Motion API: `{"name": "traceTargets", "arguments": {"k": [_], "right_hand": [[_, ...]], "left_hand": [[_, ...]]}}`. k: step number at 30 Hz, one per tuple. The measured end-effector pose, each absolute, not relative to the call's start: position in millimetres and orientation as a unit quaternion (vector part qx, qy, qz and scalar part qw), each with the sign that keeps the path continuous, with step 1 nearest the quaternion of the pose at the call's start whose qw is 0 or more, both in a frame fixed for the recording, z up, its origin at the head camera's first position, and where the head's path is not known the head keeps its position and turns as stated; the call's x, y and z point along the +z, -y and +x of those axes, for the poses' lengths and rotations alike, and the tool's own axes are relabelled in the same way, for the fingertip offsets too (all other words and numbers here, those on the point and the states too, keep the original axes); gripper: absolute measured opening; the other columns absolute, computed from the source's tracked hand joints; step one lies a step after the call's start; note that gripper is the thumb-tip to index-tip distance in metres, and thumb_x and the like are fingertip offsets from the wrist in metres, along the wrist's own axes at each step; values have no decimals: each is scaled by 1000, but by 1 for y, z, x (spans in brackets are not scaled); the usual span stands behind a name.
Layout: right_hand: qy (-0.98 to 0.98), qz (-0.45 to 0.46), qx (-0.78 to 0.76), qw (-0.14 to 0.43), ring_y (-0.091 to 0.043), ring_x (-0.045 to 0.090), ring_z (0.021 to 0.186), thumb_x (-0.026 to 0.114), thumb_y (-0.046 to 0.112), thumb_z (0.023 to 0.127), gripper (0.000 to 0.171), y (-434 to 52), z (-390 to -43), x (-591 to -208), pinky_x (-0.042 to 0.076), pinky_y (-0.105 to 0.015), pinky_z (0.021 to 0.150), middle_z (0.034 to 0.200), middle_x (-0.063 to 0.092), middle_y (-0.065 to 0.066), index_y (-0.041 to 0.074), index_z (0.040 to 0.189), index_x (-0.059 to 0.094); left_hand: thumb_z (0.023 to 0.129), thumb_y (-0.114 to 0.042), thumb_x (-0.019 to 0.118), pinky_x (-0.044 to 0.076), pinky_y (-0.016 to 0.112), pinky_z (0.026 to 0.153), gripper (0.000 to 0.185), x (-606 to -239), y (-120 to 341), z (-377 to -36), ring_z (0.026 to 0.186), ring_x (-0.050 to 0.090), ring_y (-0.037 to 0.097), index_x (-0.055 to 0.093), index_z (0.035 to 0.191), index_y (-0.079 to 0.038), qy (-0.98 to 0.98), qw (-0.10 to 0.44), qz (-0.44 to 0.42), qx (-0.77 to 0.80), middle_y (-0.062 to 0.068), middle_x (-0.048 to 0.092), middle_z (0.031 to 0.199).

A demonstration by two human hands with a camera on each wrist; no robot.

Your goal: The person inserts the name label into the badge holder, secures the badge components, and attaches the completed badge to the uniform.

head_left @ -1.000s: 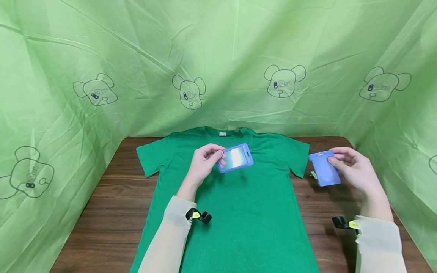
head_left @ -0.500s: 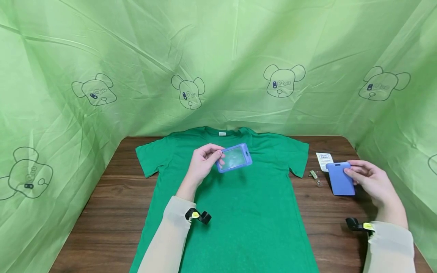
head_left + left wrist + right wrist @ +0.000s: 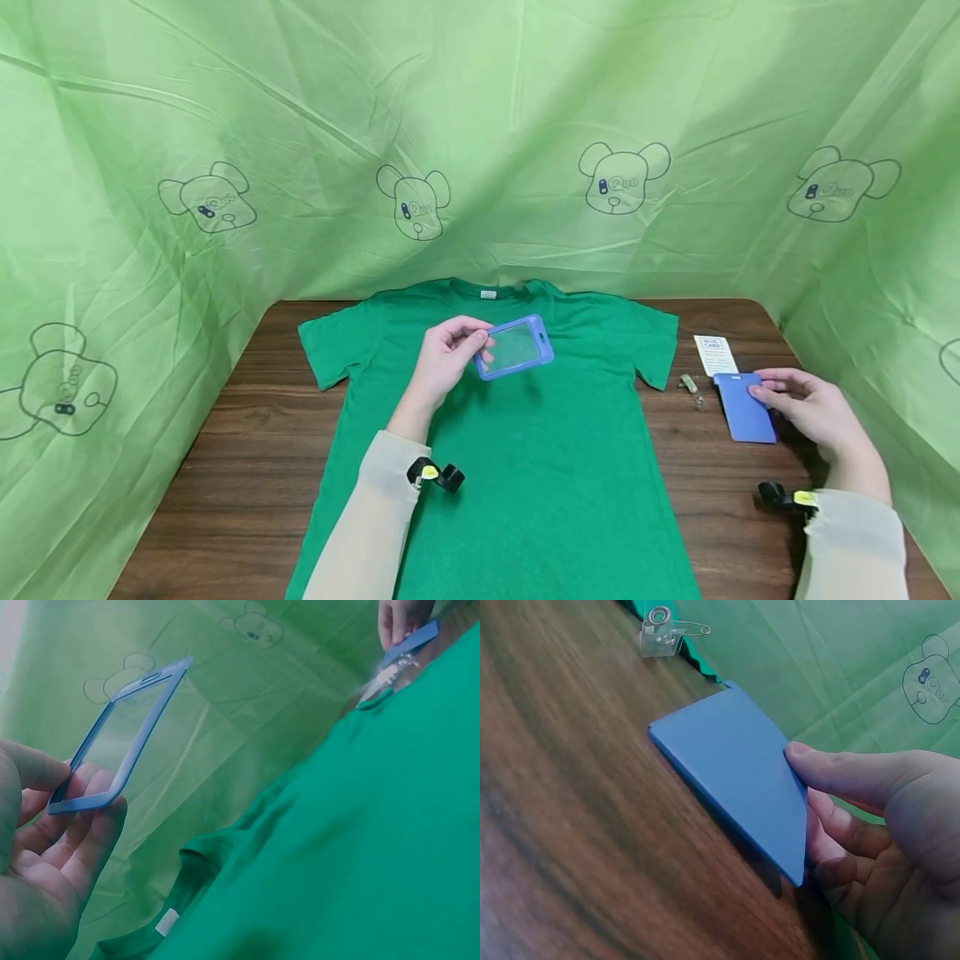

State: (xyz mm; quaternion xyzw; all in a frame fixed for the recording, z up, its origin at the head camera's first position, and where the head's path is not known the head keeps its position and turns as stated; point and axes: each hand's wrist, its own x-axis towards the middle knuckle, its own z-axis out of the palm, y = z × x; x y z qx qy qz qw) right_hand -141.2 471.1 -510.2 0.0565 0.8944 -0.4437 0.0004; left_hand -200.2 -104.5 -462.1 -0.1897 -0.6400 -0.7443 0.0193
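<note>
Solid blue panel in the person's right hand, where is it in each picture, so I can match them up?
Head: solid blue panel on the right side, right of the green shirt.
Left wrist: the solid blue panel is small, near the top right corner.
Right wrist: the solid blue panel is large, around the middle.
Shared landmark: the right hand holding it.

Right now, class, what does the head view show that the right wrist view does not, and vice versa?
Only the head view: the left hand, the clear-windowed holder it grips and the white card.
Only the right wrist view, plainly: the metal pin, too small to tell in the head view.
Both: the right hand, the blue panel it holds, the clip, the green shirt, the table and the green curtain.
</note>
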Motion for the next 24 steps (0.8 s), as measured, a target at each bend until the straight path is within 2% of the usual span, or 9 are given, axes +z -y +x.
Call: {"name": "traceTargets", "arguments": {"k": [2,4,8,11,16,24], "right_hand": [[-903,53,-426,2,9,62,87,80,33,103,49,-471,-141,-510,49,-13,71,98,68,28,-3,134,67],[-911,54,-410,3,9,62,86,80,36,103,54,-470,-141,-509,48,-13,71,98,70,28,-5,135,66],[-921,57,-385,5,9,63,84,80,39,102,58,-467,-141,-508,47,-14,70,96,73,23,-6,137,67],[-930,57,-364,4,9,63,82,80,40,103,57,-465,-141,-507,46,-14,69,96,77,15,-5,136,68],[-941,47,-336,4,10,62,80,79,40,103,54,-464,-141,-504,45,-15,68,97,80,3,-4,134,71],[-942,50,-331,21,12,60,81,79,42,103,58,-464,-141,-501,45,-16,69,100,80,-6,-5,135,69]], "left_hand": [[108,2,65,64,27,68,16,-462,104,-200,72,74,14,72,115,14,639,19,-191,-745,44,66,99],[108,2,65,64,27,68,16,-463,104,-201,72,74,14,72,115,14,639,18,-192,-745,47,65,100],[108,1,65,65,27,69,16,-462,104,-200,72,74,14,72,115,14,640,16,-193,-744,24,75,93],[108,1,65,65,28,69,16,-463,104,-200,72,74,14,72,115,14,641,16,-191,-743,8,77,90],[108,1,65,65,29,68,17,-464,104,-201,71,74,15,72,115,14,639,18,-190,-745,28,74,94],[108,1,65,64,28,66,17,-463,103,-200,70,73,16,72,115,15,633,18,-193,-750,42,67,97]]}}
